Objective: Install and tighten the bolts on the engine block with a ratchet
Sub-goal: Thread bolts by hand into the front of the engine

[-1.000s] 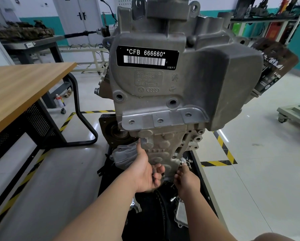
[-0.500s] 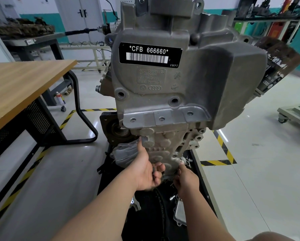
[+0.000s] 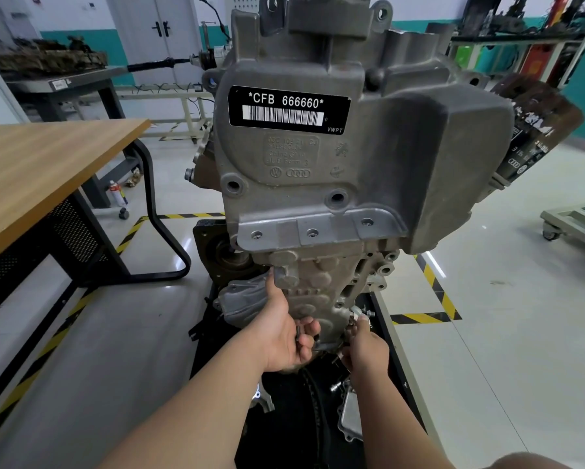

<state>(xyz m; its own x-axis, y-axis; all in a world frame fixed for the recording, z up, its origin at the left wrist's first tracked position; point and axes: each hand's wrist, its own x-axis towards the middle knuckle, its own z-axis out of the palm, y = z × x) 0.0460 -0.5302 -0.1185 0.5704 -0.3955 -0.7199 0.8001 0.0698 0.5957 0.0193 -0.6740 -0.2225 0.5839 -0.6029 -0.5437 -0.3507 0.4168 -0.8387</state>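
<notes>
Just above both hands stands the engine block (image 3: 369,170), and the work is at its lower right corner. The right hand (image 3: 365,348) reaches up there, its fingertips (image 3: 361,320) pinching what looks like a small bolt (image 3: 354,312) at the block's edge. Whether the thread has caught cannot be told. The left hand (image 3: 282,336) braces its thumb against the block's face while its curled fingers (image 3: 309,328) cup a few spare bolts (image 3: 298,333). No ratchet is in view, so this reads as hand-starting, early in the task.

To do it well, the bolt should enter square to its hole and turn freely under the fingers alone. Any stiffness suggests a crossed thread, and backing out beats forcing it. The braced thumb helps steady the reach, but the left grasp needs to be snug, since a dropped bolt would likely fall among the loose parts (image 3: 350,414) lying below the hands on the black stand (image 3: 284,421). Each bolt is best seated by hand before the ratchet is used, then tightened evenly.
</notes>
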